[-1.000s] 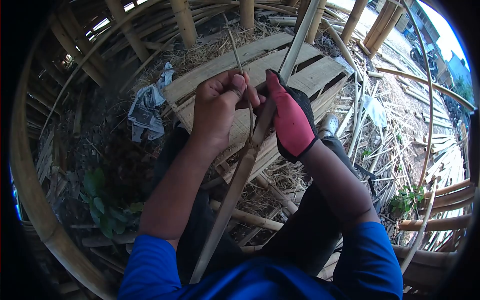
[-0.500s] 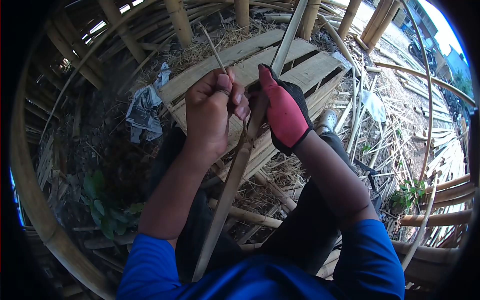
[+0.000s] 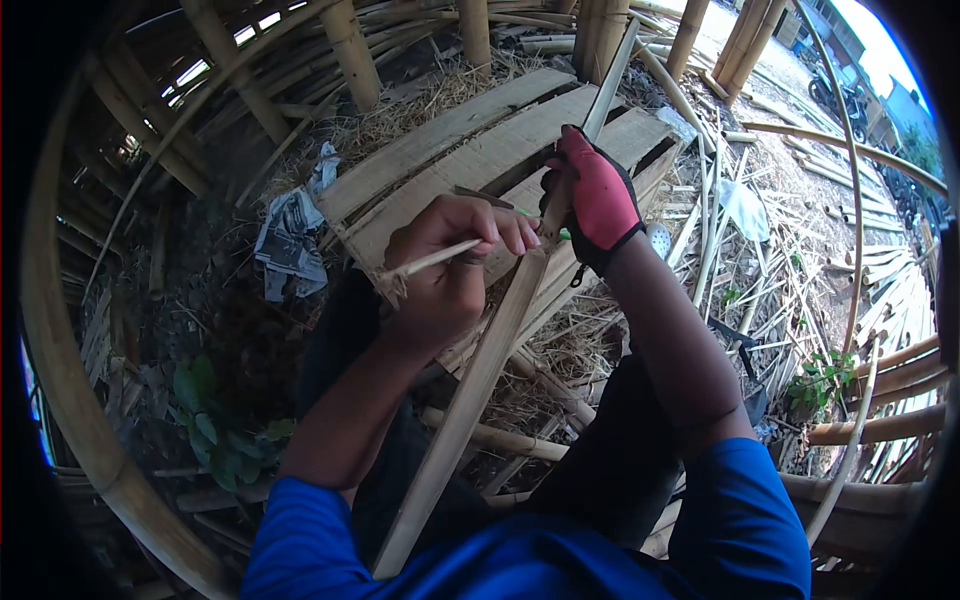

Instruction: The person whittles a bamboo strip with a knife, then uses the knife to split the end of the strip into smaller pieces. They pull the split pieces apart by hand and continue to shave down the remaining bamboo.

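Observation:
A long split bamboo strip (image 3: 478, 405) slopes from my lap up over the pallet-like wooden platform (image 3: 440, 165). My right hand (image 3: 598, 205), in a pink and black glove, is closed around its upper part. The strip's far end sticks out beyond the glove. My bare left hand (image 3: 450, 255) pinches a thin pale bamboo sliver (image 3: 437, 260) with a frayed end pointing left. Its fingertips are right by the strip, just below the glove. A narrow dark pointed piece (image 3: 485, 196) with a bit of green shows behind the left fingers; what holds it is hidden.
Crumpled printed paper (image 3: 292, 235) lies left of the platform. Bamboo posts (image 3: 352, 55) stand behind it, and a curved pole (image 3: 75, 400) arches along the left. Straw, shavings and bamboo offcuts (image 3: 740, 275) cover the ground at right. A leafy plant (image 3: 205, 420) grows at lower left.
My left hand has turned and lowered; its sliver, which pointed up, now points left. My right hand has shifted slightly right and down along with the strip. The dark pointed piece has come into sight.

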`<state>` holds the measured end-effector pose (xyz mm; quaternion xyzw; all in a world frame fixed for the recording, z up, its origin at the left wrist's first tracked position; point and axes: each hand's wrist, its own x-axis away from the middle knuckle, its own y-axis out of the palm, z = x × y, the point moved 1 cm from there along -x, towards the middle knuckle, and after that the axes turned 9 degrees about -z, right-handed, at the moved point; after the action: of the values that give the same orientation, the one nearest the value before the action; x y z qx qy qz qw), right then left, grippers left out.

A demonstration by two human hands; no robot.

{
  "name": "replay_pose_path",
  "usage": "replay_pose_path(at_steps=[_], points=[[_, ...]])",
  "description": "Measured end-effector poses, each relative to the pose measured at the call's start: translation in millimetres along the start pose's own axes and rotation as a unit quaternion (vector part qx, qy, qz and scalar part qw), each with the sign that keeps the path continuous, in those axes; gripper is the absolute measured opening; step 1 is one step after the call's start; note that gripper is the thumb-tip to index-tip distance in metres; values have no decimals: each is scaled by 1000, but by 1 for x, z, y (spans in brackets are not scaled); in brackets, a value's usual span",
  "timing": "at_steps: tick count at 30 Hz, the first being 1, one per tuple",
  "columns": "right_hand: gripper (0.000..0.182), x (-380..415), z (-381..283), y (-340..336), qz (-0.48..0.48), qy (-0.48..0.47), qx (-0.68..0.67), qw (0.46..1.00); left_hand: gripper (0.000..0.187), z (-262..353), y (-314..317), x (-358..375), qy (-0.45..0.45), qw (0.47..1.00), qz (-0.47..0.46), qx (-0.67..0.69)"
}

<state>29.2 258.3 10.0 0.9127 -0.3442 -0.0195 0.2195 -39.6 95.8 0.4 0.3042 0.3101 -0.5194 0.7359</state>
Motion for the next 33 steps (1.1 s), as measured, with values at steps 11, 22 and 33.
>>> replay_pose_path(at_steps=[11, 22, 33], points=[[47, -1, -23, -19, 61, -112, 1, 992, 31, 32, -27, -14, -181, 929, -266, -184], [45, -2, -18, -14, 6, -93, 0, 996, 37, 23, -49, -11, -328, 911, -176, 178], [35, 5, -23, -12, -56, -123, -16, 991, 45, 10, -24, -17, -441, 865, -238, 32]])
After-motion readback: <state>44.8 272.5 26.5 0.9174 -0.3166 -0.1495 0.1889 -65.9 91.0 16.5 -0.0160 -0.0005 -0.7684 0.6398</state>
